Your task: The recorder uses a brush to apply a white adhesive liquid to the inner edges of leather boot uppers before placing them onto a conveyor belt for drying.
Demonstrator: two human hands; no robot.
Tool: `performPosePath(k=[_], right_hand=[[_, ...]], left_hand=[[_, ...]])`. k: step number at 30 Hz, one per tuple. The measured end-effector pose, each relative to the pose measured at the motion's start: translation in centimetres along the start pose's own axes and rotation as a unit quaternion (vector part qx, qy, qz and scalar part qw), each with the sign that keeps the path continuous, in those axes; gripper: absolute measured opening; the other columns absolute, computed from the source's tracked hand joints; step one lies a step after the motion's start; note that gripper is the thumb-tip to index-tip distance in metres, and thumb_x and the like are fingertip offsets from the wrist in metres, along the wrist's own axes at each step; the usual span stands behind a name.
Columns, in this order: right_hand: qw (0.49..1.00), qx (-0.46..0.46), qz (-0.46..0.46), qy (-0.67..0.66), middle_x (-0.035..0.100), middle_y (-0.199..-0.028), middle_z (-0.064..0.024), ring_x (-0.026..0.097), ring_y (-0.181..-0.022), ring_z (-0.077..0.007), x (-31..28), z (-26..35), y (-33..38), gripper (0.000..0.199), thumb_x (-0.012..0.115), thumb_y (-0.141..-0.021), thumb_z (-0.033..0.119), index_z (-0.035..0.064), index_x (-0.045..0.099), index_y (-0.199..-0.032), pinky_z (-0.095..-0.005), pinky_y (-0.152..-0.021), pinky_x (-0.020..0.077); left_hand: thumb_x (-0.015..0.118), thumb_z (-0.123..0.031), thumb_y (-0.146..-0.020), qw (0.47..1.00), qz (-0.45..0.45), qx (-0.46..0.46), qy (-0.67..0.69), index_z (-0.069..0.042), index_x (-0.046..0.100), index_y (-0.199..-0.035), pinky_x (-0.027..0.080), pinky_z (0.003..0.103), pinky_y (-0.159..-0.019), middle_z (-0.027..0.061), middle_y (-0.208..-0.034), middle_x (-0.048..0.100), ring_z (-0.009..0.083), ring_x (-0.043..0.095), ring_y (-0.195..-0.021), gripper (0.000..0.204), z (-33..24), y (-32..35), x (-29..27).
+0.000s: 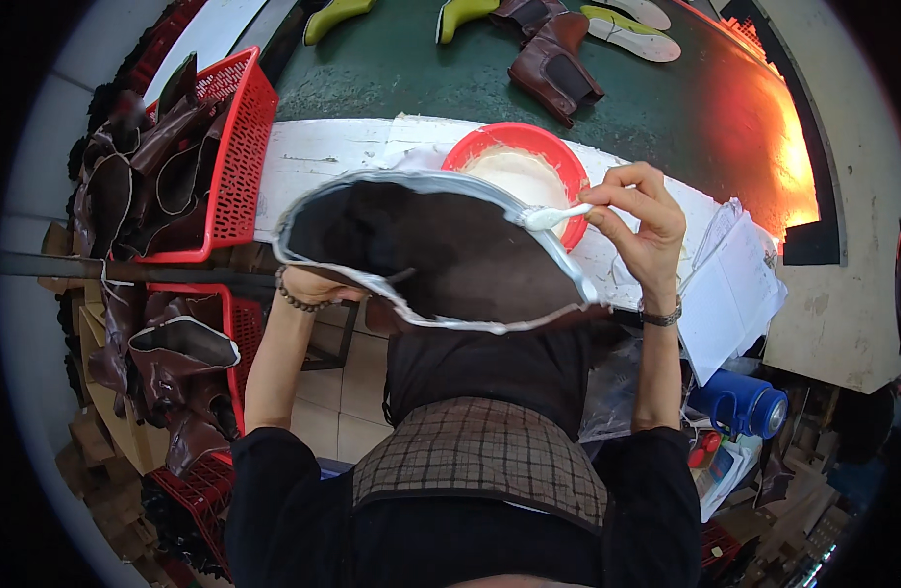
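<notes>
My left hand [318, 284] grips the near left edge of a dark brown boot upper [470, 269], its fingers partly hidden beneath. The upper is held with its wide opening facing me, and a band of wet white paste runs along its rim. Between thumb and fingers, my right hand [639, 220] pinches a small white brush [553, 218], whose paste-coated head touches the upper's far right rim. Just behind the upper, a red bowl [573, 162] holds thick white paste [514, 176].
Red baskets [237, 147] of brown boot uppers stand at the left. On the green bench [392, 78] lie a brown boot [558, 69], yellow-green lasts [465, 15] and pale soles [632, 37]. An orange glow lights the far right; white papers [730, 294] and a blue flask [740, 404] are nearer.
</notes>
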State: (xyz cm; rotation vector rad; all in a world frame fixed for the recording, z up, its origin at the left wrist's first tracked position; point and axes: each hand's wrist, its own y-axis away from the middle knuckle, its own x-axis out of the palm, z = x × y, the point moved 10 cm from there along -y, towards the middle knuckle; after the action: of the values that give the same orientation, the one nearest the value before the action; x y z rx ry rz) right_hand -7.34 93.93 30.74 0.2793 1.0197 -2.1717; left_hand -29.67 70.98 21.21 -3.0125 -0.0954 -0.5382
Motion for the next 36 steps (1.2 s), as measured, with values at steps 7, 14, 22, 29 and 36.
performPosePath(k=[7,14,22,29,36], right_hand=[[0.998,0.062,-0.02,0.0,0.07,-0.091,-0.0023,0.063,-0.089,-0.0168,-0.9,-1.2,3.1,0.022,0.086,-0.076,0.006,0.0086,0.08,-0.097,-0.0321,-0.087,0.041],[0.976,0.13,-0.166,-0.058,0.065,-0.088,-0.0059,0.059,-0.082,-0.0168,-1.2,-9.8,5.6,0.008,0.074,-0.088,0.001,-0.0009,0.076,-0.096,-0.0271,-0.069,0.0465],[0.961,0.231,-0.153,0.024,0.064,-0.077,-0.0073,0.056,-0.072,-0.0192,1.6,-13.8,8.8,0.015,0.066,-0.095,0.01,0.0003,0.071,-0.084,-0.0331,-0.072,0.0418],[0.965,0.214,-0.129,0.079,0.061,-0.073,-0.0077,0.053,-0.07,-0.0191,0.9,-13.3,8.6,0.022,0.063,-0.098,0.012,-0.0016,0.069,-0.083,-0.0343,-0.073,0.0403],[0.968,0.21,-0.116,0.079,0.058,-0.068,-0.0059,0.051,-0.069,-0.0186,2.2,-13.3,8.3,0.026,0.06,-0.098,0.016,-0.0016,0.07,-0.083,-0.0346,-0.072,0.0391]], left_hand=[[0.066,0.004,-0.086,0.994,-0.086,0.06,0.03,-0.006,0.048,-0.144,0.031,0.025,-0.041,0.0151,-0.11,0.069,0.0137,0.047,-0.047,0.062,-0.5,2.0,-6.5],[0.056,0.012,-0.071,0.954,-0.249,-0.02,0.168,0.004,0.056,-0.126,0.042,0.033,-0.046,0.0165,-0.094,0.066,0.0221,0.057,-0.06,0.056,-0.6,0.4,-8.3],[0.062,0.007,-0.084,0.893,-0.354,-0.015,0.276,0.007,0.064,-0.081,0.064,0.038,-0.079,0.0158,-0.085,0.068,0.0292,0.071,-0.079,0.004,0.9,-6.9,-19.7],[0.064,0.01,-0.078,0.917,-0.393,0.043,-0.052,0.002,0.067,-0.11,0.063,0.036,-0.068,0.0109,-0.091,0.069,0.0205,0.07,-0.08,0.034,-3.6,-20.7,-28.0],[0.063,0.007,-0.077,0.673,-0.415,0.14,-0.596,-0.011,0.064,-0.121,0.053,0.044,-0.095,0.0172,-0.118,0.07,0.0372,0.065,-0.114,0.048,-8.0,-30.5,-34.1]])
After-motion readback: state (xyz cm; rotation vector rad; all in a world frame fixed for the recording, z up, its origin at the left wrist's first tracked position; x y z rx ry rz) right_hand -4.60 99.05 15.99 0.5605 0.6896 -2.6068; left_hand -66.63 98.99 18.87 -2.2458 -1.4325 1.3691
